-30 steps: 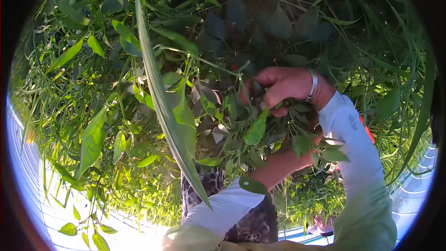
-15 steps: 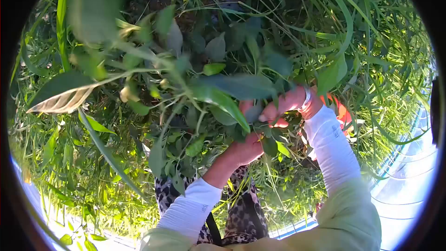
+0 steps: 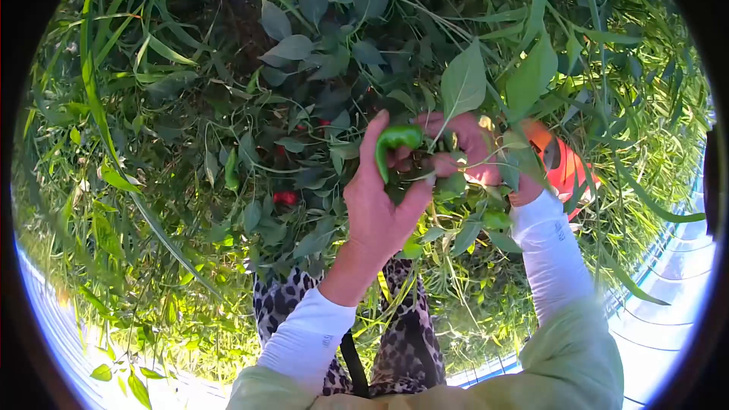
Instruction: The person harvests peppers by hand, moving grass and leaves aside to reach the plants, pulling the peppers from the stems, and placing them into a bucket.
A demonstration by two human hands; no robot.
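A curved green pepper [image 3: 399, 137] lies in the curl of my left hand [image 3: 372, 212], whose thumb and fingers close around it. Close on the right is my right hand [image 3: 474, 152], its fingers pinched on a thin stem of the pepper plant beside the pepper's top end. Leaves [image 3: 464, 85] hang over part of the right hand and hide some fingers. Both wrists come out of white sleeves. Around the hands spread the leafy branches [image 3: 319, 68] of the plant.
Red peppers [image 3: 285, 197] show low among the leaves, and another green pepper [image 3: 231, 169] hangs at the left. A red-orange object [image 3: 566, 171], partly covered by grass, lies beyond my right wrist. Tall grass blades surround the plant. Whitish-blue sheeting [image 3: 661, 311] runs along the right edge.
My left hand has moved up and now holds the green pepper. The branch that hung close to the camera has dropped out of the way, baring red peppers. My right hand stays near its place.
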